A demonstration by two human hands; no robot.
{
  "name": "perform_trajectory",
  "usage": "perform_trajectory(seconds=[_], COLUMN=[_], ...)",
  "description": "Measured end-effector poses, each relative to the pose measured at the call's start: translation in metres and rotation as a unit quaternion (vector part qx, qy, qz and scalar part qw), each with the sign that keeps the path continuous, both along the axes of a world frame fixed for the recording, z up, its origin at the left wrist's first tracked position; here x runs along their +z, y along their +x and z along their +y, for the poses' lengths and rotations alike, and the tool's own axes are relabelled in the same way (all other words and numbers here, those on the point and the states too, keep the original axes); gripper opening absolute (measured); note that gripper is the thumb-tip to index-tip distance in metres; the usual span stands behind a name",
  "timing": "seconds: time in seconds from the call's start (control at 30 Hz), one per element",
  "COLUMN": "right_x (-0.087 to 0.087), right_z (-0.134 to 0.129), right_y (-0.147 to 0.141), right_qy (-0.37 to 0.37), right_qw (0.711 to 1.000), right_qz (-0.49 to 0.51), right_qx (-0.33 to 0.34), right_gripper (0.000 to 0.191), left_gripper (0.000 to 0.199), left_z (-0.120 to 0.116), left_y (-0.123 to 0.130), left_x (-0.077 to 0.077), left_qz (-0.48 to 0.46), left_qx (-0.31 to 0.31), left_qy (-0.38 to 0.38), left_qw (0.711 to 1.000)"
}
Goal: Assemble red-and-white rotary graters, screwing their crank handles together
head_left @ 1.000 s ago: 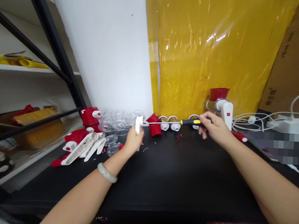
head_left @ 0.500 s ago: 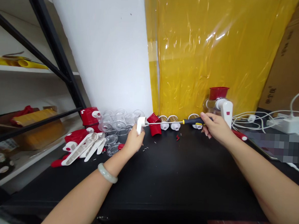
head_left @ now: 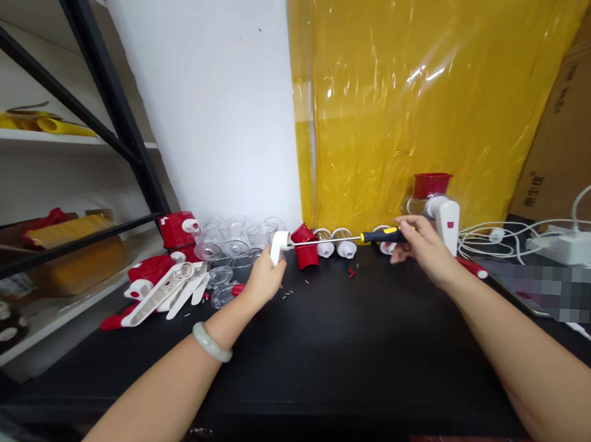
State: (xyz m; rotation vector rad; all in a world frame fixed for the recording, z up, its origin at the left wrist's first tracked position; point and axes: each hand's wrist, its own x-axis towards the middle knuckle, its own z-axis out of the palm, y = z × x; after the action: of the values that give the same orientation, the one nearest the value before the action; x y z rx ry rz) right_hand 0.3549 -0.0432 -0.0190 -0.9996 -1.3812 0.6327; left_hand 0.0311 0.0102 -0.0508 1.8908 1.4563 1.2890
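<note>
My left hand (head_left: 266,277) is closed round a small white elbow-shaped part (head_left: 278,245), its round opening facing right. The metal shaft of a screwdriver (head_left: 382,235) reaches into that opening, the tool lying nearly level. Its dark blue and yellow handle is between the fingers of my right hand (head_left: 417,245). Behind the shaft stand a red part (head_left: 306,246) and white-ended grater drums (head_left: 345,245). A small red piece (head_left: 351,272) and several tiny pins lie on the black table (head_left: 347,357).
Clear plastic cups (head_left: 235,234), white handles (head_left: 168,290) and red housings (head_left: 176,230) crowd the table's left. At the right stand an assembled red-and-white device (head_left: 447,223), a tablet (head_left: 516,284) and white cables (head_left: 505,224). A black-framed shelf (head_left: 84,68) borders the left.
The screwdriver handle has turned, with more yellow showing on top. My right hand's fingers have shifted slightly along it and spread. My left hand has barely moved.
</note>
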Motion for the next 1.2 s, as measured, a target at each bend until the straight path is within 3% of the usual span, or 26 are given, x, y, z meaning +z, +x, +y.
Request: perform_trajectory(seconds=[0.13, 0.2, 0.3, 0.4, 0.53, 0.63, 0.77, 0.87, 0.97, 1.07, 1.2], right_x=[0.0011, 0.0021, 0.0014, -0.0004, 0.0003, 0.0011, -0.0022, -0.0043, -0.0023, 0.0009, -0.0004], right_z=[-0.0014, -0.0045, -0.0051, -0.0012, -0.0006, -0.0030, 0.0000, 0.0038, 0.0019, -0.0033, -0.0021], right_y=[-0.0003, 0.0006, 0.0037, 0.0054, 0.0033, 0.0026, 0.0040, 0.0035, 0.0019, 0.0007, 0.0005], right_qy=[0.058, 0.018, -0.043, -0.020, 0.034, 0.008, -0.047, -0.016, 0.024, -0.007, -0.076], right_qw=[0.998, 0.997, 0.992, 0.999, 0.996, 0.997, 0.996, 0.999, 0.997, 0.998, 0.994], right_qz=[-0.013, -0.070, -0.116, -0.042, 0.007, -0.050, -0.069, 0.024, 0.032, -0.041, -0.073], right_qx=[0.037, 0.009, -0.031, 0.021, 0.079, 0.051, -0.013, 0.044, 0.073, 0.043, -0.023], right_gripper=[0.046, 0.038, 0.044, 0.043, 0.062, 0.040, 0.045, 0.042, 0.056, 0.041, 0.048], left_gripper=[0.015, 0.016, 0.014, 0.012, 0.013, 0.015, 0.018, 0.015, 0.012, 0.014, 0.019], left_z=[0.0018, 0.0023, 0.0012, -0.0001, 0.0000, 0.0005, 0.0010, 0.0012, 0.0010, 0.0003, -0.0002], left_y=[0.0003, 0.0003, 0.0002, 0.0003, 0.0001, -0.0007, -0.0020, -0.0022, -0.0016, -0.0013, -0.0025], left_x=[-0.0003, -0.0001, 0.0013, 0.0028, 0.0035, 0.0041, 0.0047, 0.0046, 0.0048, 0.0053, 0.0070], left_qz=[-0.005, -0.001, 0.019, 0.023, 0.010, 0.025, 0.076, 0.083, 0.075, 0.078, 0.103], left_qx=[0.007, 0.011, 0.016, 0.018, 0.019, 0.029, 0.043, 0.047, 0.050, 0.053, 0.056], left_qy=[-0.020, -0.021, -0.010, -0.007, -0.011, 0.006, 0.040, 0.039, 0.029, 0.024, 0.051], left_qw=[1.000, 1.000, 1.000, 1.000, 1.000, 0.999, 0.995, 0.995, 0.996, 0.995, 0.992])
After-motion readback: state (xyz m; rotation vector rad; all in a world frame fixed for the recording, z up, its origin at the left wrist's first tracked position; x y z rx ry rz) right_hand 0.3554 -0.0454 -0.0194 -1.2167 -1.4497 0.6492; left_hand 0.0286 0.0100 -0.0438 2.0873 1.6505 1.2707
